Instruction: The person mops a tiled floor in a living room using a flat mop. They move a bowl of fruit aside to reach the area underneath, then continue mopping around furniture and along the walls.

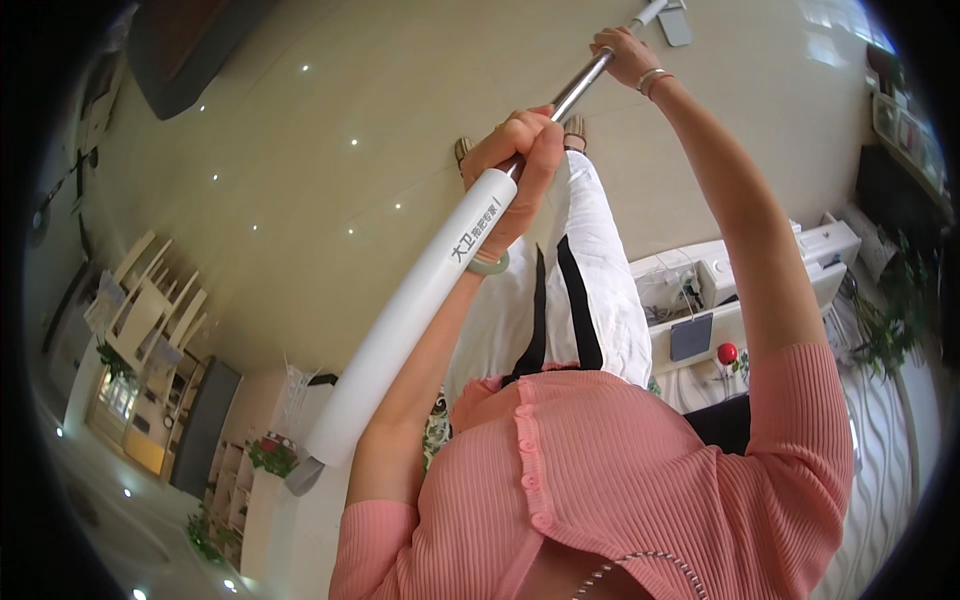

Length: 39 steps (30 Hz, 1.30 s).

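A long flat mop [395, 325] runs from the lower left to the upper right, with a thick white grip sleeve and a thin metal pole. My left hand [518, 165] wraps round it where the sleeve meets the metal; a pale green bangle circles that wrist. Farther along, my right hand [628, 58] is closed round the pole near its white lower section. A bracelet sits on the right wrist. Beyond the right hand, the pale flat mop head [675, 24] rests on the floor, partly cut off by the frame's top edge.
Glossy beige tiles form the floor [330, 220]. Dark furniture [195, 45] stands at the upper left, wooden chairs [150, 315] at the left. A white cabinet with an open drawer [730, 335] and a plant [893, 330] are at the right. My feet are below the pole.
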Available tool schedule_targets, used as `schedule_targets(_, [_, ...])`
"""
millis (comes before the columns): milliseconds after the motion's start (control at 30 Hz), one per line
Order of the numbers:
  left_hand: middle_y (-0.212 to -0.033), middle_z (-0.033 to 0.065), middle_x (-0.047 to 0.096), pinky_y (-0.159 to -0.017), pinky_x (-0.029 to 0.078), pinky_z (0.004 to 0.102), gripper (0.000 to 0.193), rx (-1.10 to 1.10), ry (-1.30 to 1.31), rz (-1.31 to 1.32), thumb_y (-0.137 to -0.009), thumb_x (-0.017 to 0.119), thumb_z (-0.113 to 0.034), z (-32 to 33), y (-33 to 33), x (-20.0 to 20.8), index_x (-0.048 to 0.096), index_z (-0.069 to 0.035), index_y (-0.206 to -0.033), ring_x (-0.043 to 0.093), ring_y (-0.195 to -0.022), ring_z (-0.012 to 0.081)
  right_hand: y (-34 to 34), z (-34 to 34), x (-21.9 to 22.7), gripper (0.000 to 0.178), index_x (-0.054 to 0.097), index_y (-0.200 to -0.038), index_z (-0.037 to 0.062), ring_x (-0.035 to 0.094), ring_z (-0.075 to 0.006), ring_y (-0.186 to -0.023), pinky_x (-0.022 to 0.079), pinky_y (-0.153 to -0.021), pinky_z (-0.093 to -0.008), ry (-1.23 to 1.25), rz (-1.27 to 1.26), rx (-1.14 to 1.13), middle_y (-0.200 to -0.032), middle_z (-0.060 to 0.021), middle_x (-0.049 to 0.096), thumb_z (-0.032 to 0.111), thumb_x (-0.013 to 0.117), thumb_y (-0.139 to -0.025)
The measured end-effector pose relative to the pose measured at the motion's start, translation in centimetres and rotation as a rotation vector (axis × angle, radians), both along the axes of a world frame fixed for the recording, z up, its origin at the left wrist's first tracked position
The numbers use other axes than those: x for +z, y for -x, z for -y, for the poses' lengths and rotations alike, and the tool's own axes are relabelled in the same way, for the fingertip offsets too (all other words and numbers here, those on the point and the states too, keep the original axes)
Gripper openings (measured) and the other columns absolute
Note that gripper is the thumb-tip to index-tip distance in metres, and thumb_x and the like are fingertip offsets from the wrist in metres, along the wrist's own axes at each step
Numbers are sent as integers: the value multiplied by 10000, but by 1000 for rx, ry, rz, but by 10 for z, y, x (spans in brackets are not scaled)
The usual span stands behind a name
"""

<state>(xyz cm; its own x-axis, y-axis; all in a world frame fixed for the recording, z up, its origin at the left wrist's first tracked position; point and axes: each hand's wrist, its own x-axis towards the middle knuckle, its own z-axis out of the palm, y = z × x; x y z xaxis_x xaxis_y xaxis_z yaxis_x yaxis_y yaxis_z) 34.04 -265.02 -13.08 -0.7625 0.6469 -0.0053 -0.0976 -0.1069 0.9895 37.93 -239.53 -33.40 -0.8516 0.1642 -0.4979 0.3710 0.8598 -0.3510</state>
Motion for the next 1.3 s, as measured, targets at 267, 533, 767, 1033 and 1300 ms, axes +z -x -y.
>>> schedule_targets(267, [-812,67,595,-992,450,440,165,55,165,-7,-915,552,-4,167,18,50,425,-38,-815,499,-673,110,15,174,1,127,683,-938,172,564,-239,-1079,516,-870,-405,291,-235,-14,-1009,-8,651,187,633,-822])
schedule_targets(533, [-660,25,415,-975,431,465,227,197,481,-107,-945,421,-42,306,12,165,296,-110,-767,434,-673,142,49,383,79,106,664,-868,169,568,-211,-1016,503,-741,-432,486,-259,83,-925,1,637,231,670,-782])
schedule_targets(767, [-611,-5,329,-917,400,419,262,419,442,-56,-995,344,-99,307,0,163,277,-134,-744,386,-653,134,62,373,105,195,692,-887,113,601,-222,-1010,518,-720,-401,581,-85,313,-911,-54,668,297,678,-821])
schedule_targets(1033, [-598,-19,298,-902,389,403,316,303,231,-42,-1009,388,-165,157,-13,105,284,-157,-711,346,-637,125,25,205,59,116,664,-887,159,604,-234,-999,545,-742,-428,480,-196,141,-904,-14,655,218,648,-789])
schedule_targets(1300, [-659,21,428,-1016,390,489,282,226,127,109,-966,477,-125,-11,-17,-19,313,-109,-737,451,-701,150,-7,-12,-23,215,685,-1003,145,554,-247,-1088,518,-877,-389,176,-136,-39,-1008,-32,635,126,636,-795])
